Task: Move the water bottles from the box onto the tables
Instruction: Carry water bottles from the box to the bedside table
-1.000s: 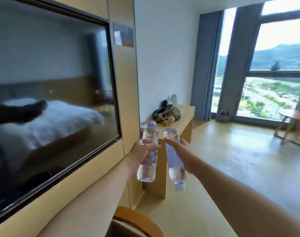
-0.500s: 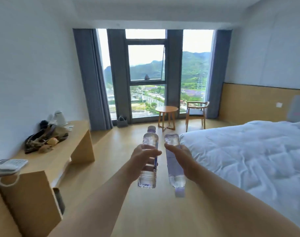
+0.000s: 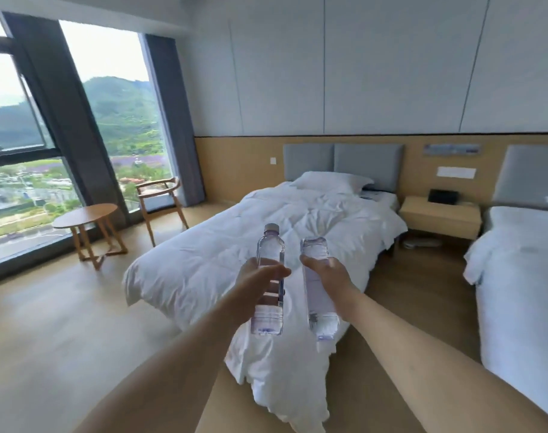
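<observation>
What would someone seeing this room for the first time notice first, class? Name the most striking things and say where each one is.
At centre, the left hand grips an upright water bottle and the right hand grips an upside-down bottle, side by side. Behind them lies a rumpled white bed. To the left, tall windows frame green hills, with a round table and chair in front.
</observation>
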A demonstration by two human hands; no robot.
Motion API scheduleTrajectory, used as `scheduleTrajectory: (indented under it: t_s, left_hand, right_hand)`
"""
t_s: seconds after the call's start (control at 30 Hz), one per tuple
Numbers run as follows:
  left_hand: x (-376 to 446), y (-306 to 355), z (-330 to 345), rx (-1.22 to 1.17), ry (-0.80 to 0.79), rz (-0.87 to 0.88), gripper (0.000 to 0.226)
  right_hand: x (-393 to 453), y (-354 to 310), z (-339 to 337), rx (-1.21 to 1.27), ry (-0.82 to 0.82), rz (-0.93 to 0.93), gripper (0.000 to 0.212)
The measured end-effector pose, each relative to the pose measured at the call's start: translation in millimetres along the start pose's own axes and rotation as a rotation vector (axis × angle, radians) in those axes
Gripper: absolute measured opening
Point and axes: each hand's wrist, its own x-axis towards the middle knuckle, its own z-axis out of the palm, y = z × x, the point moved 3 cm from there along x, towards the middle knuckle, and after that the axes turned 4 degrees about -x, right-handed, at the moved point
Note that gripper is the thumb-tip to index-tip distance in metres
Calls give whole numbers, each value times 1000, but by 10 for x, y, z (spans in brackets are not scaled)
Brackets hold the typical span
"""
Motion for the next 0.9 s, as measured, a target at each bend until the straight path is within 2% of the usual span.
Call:
scheduleTrajectory:
  t_s: [0.13,0.2,0.33,0.43,0.53,0.8,0.9]
  left_hand:
    - [1007,-1,786,-4,-165,-9,24]
    - [1507,5,1160,-11,-235,-28,25]
    - [2391,47,1875,6,-356,-79,44]
    - [2884,110,2388,17,-418,-88,45]
    - [3255,161,2862,37,-493,-93,44]
    - [4311,58,4064,101,-591,-91,49]
    - [4800,-3,4556,124,-600,-80,50]
  right_hand:
    - [746,190,-734,35,185,74,68]
    - [1103,227,-1098,46,263,120,82]
    - [1705,223,-1790,14,407,207,82]
    - [2023,203,-2243,11,513,218,68]
    - [2287,216,-2637,20,594,219,63]
    - [3151,446,-3624,58,712,217,47]
    - [3596,557,-4084,62,727,214,53]
